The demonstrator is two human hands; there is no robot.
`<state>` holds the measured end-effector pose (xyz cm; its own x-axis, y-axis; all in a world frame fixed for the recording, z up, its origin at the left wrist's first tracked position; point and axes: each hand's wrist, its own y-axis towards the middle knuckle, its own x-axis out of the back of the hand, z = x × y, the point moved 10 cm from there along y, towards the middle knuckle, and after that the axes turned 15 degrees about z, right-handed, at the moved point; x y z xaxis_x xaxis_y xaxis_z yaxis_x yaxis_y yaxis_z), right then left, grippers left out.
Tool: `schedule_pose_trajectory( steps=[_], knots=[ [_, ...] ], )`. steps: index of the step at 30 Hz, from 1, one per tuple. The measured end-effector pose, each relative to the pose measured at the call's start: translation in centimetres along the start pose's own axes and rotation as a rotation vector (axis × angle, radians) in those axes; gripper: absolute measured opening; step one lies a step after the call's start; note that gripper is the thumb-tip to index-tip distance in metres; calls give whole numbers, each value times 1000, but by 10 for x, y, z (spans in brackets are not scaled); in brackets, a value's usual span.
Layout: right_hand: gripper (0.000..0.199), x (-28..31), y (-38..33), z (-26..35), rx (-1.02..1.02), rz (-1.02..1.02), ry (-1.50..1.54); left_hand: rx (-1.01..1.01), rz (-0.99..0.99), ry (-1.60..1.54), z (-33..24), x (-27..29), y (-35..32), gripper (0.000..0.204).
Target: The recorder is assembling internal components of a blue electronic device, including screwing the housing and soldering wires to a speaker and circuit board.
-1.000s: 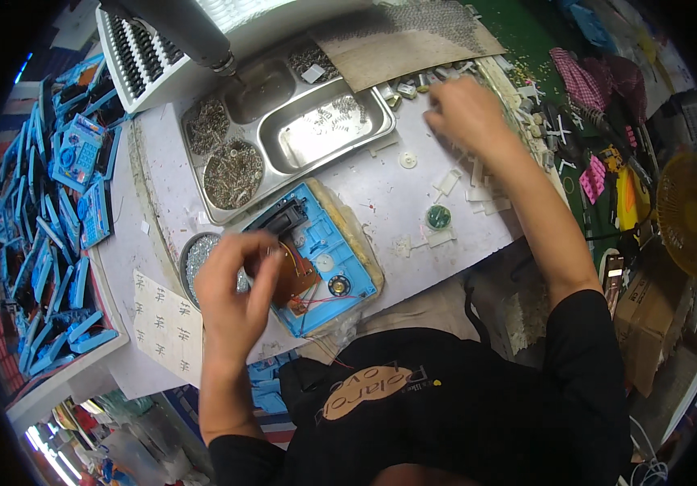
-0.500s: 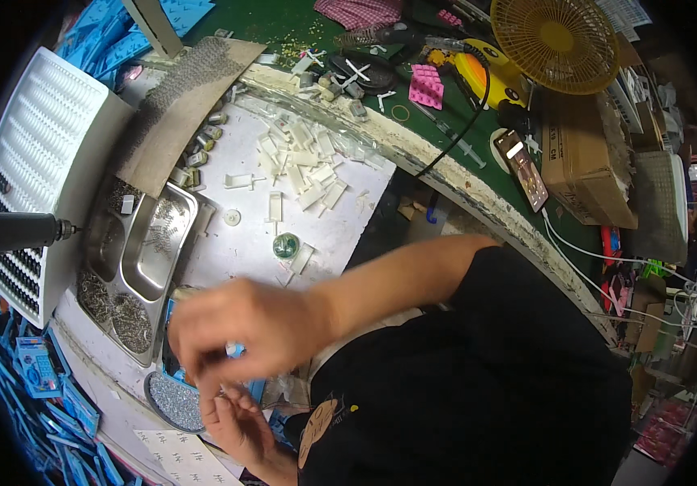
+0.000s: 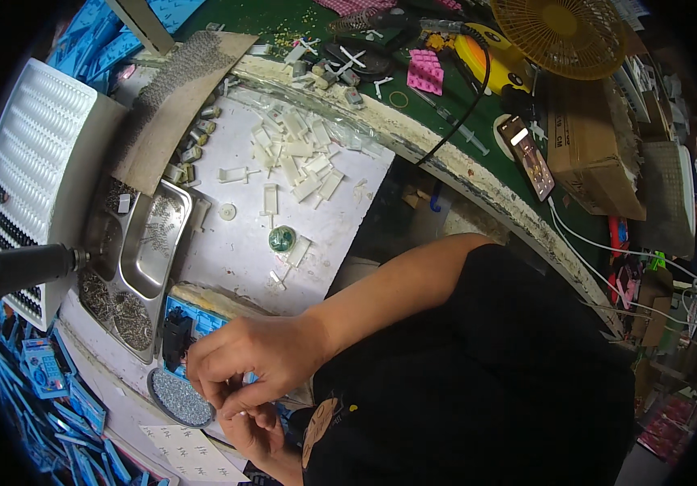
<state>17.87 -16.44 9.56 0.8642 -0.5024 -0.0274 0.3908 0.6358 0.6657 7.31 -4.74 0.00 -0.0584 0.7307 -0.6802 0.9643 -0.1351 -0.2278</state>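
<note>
My right hand [image 3: 261,360] is closed in a pinch, its fingertips meeting those of my left hand [image 3: 257,433]. What the pinch holds, if anything, is too small and hidden to tell. My left hand is curled just below, with a tiny pale bit at its fingertips that I cannot identify. Partly under my right hand lies a blue plastic casing [image 3: 200,319] with a black part [image 3: 176,336] in it. Beside the hands sits a round dish of small silvery pieces [image 3: 178,397]. A printed white sheet [image 3: 186,454] lies close to my left hand.
A dark power screwdriver [image 3: 28,269] juts in at left, before a white ribbed rack [image 3: 40,154]. A steel compartment tray [image 3: 151,251] holds screws. White plastic parts [image 3: 296,158] and a green round piece [image 3: 282,238] lie on the worktop. Blue casings [image 3: 61,405] pile up at lower left.
My right hand has come down against my left hand and is no longer blurred. More of the blue casing and its black part now shows. The screwdriver sits slightly lower in view.
</note>
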Motion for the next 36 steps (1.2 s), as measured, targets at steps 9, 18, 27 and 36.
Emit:
schedule_pose_trajectory(
  steps=[9,18,27,36],
  knots=[
    [30,18,2,-24,-453,253,130,-188,-143,910,-47,-24,-14,14],
    [25,14,4,-35,-472,497,-40,-307,21,1660,-70,-71,4,26],
    [34,59,-105,-54,-832,-214,525,-180,-92,1006,-89,-11,21,39],
    [45,94,-104,-51,-623,-384,762,-279,24,2076,-60,-56,81,17]
  ],
)
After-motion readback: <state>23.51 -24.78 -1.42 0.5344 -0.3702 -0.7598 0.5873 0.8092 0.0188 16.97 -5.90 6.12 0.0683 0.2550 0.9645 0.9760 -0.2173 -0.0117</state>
